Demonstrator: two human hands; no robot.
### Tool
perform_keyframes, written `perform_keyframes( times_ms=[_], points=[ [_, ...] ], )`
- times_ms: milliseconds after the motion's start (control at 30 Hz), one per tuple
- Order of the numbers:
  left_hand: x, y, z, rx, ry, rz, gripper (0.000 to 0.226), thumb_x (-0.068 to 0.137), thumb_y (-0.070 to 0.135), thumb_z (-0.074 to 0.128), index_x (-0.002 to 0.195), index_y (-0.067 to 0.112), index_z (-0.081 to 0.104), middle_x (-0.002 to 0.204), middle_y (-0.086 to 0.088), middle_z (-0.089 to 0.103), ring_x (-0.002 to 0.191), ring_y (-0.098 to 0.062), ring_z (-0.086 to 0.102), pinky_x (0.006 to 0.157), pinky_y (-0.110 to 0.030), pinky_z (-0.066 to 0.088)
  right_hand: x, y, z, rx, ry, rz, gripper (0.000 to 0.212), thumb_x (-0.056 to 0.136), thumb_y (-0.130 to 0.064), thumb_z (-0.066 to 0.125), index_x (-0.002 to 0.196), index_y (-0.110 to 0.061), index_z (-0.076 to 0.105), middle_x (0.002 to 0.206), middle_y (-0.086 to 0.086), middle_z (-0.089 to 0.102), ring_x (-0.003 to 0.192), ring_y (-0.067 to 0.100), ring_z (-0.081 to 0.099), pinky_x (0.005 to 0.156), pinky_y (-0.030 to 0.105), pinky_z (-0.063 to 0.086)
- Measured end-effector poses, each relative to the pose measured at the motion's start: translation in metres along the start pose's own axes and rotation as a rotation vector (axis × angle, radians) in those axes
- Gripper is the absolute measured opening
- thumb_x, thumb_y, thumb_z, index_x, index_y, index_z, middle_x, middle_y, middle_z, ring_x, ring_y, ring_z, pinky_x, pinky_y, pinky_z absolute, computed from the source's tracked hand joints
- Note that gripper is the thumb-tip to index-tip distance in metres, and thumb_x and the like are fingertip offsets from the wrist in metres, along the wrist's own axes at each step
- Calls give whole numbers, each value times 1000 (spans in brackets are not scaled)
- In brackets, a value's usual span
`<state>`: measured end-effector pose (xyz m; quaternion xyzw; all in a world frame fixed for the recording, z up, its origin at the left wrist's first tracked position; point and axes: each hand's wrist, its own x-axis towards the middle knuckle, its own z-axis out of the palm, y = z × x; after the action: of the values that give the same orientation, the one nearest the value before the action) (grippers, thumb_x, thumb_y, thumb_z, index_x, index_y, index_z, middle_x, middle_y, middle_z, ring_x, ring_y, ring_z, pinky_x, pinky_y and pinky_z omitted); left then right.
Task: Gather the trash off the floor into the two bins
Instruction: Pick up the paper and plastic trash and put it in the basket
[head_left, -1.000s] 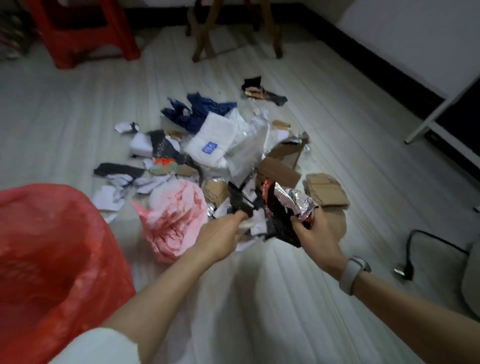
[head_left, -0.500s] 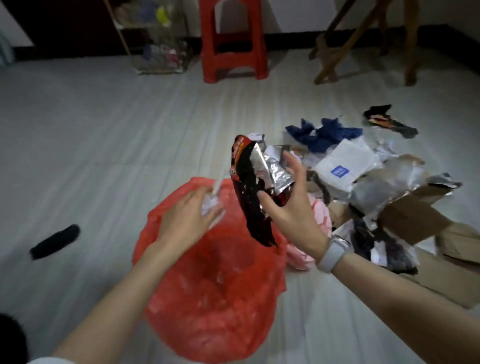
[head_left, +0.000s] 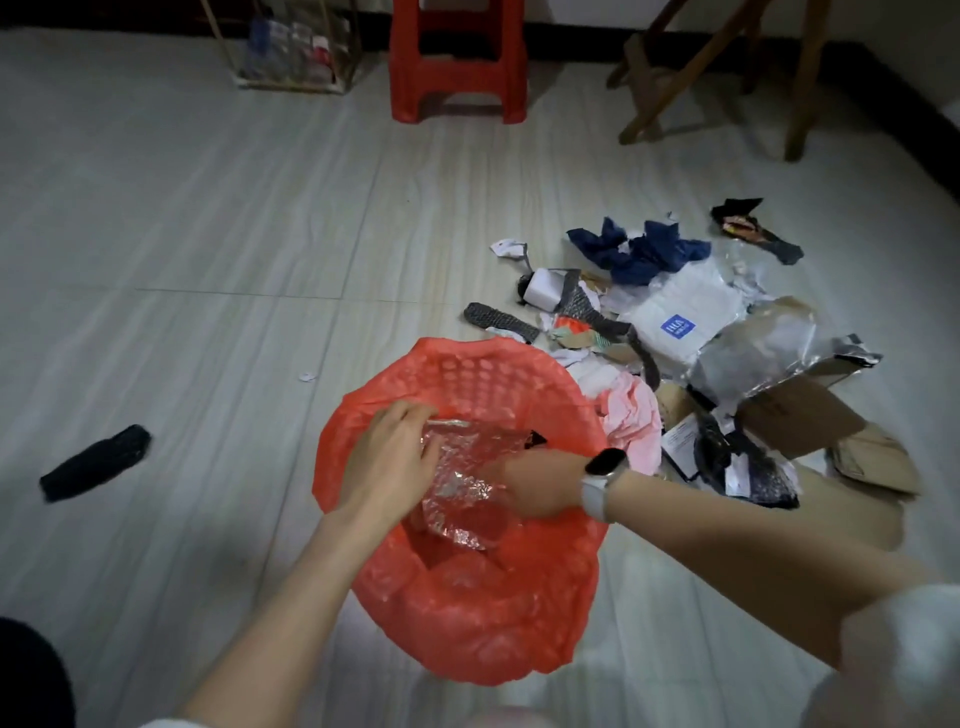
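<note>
From the head view, a bin (head_left: 467, 519) lined with a red plastic bag stands on the pale floor (head_left: 208, 260) directly below the camera, its mesh wall showing through the liner at the far rim. Both hands reach down into its mouth. The left hand (head_left: 392, 460) hangs over the near-left part of the opening, fingers bent downward, fingertips touching the edge of a crinkled silver foil wrapper (head_left: 462, 488) that lies inside the bin — whether it pinches the foil or only brushes it, I cannot tell. The right hand (head_left: 524, 486) goes deeper, wrist crossing the right rim, a smartwatch (head_left: 597, 480) with a pale strap on it; its fingers are hidden behind the foil and the red liner, so its grip cannot be read.

Just right of the bin, touching its side, lies a crumpled pink bag (head_left: 631, 421). Beyond it spreads the pile of trash: a white packet with a blue label (head_left: 675, 317), a crumpled dark blue cloth (head_left: 644, 252), a clear silvery plastic bag (head_left: 763, 353), torn brown cardboard (head_left: 800, 415), and a dark wrapper (head_left: 753, 228) at the far edge. A black object (head_left: 96, 462) lies alone on the floor, well to the left of the bin.

At the far end stand a red plastic stool (head_left: 457, 57), a wire rack (head_left: 291, 47) beside it, and wooden legs (head_left: 727, 67) of some furniture.
</note>
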<state>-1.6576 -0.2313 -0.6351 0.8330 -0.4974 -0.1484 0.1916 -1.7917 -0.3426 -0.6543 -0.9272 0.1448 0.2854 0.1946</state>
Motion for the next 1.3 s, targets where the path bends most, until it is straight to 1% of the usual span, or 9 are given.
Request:
perform_keyframes(
  times_ms=[267,333,433,600,700,767,967,1133,1300],
  points=[
    [58,96,25,-59,107,155,31,89,15,51,119,11,58,120,-8,58,113,-28,53,95,-38,43,-69,117,-36,494,835,96,30,91,-7,46,117,-13,60,102,1,69,91,18,64,84,35,51],
    [75,134,47,-49,76,185,34,91,16,49,124,12,54,122,-8,55,114,-28,51,95,-40,42,-62,167,-22,387,763,210,39,89,-9,48,127,-16,51,116,4,63,108,21,58,92,38,47],
    [95,172,88,20,-1,174,41,93,20,46,133,13,44,132,-6,46,121,-26,44,97,-38,38,-46,225,22,25,261,217,81,85,-31,57,147,-29,6,156,5,14,143,26,15,113,50,23],
    [113,190,142,139,-151,19,52,93,24,46,141,14,28,145,-8,29,131,-29,31,101,-42,37,-14,262,85,-366,34,73,102,81,-61,49,125,-33,-38,144,3,-35,140,33,-23,110,66,0],
    [111,187,159,189,-218,-81,59,92,27,48,143,15,21,150,-9,19,135,-30,25,104,-45,34,1,274,100,-346,97,43,92,85,-46,50,142,-33,-21,151,4,-24,142,32,-19,111,64,2],
    [104,185,165,186,-229,-121,61,92,30,48,144,16,19,152,-8,14,137,-30,22,106,-45,33,5,279,102,-220,235,8,70,87,-28,48,146,-32,10,155,8,10,144,32,1,112,56,20],
    [90,188,160,24,-213,-23,75,87,40,55,147,33,10,156,-1,6,143,-22,7,113,-44,24,-12,296,82,328,534,11,44,83,-25,62,124,-17,47,118,7,54,103,28,57,82,38,48],
    [102,197,146,13,-192,64,87,80,50,62,145,42,4,157,6,-7,145,-21,-6,116,-49,17,-55,292,31,780,662,-100,16,83,-18,63,96,-25,56,90,-7,64,84,13,60,74,29,48],
    [109,210,92,-149,121,193,108,50,69,67,140,40,14,155,4,6,143,-20,7,116,-40,15,-85,242,-31,1129,765,-176,28,85,2,56,75,-24,59,63,-11,60,56,-9,54,53,13,45]
  ],
)
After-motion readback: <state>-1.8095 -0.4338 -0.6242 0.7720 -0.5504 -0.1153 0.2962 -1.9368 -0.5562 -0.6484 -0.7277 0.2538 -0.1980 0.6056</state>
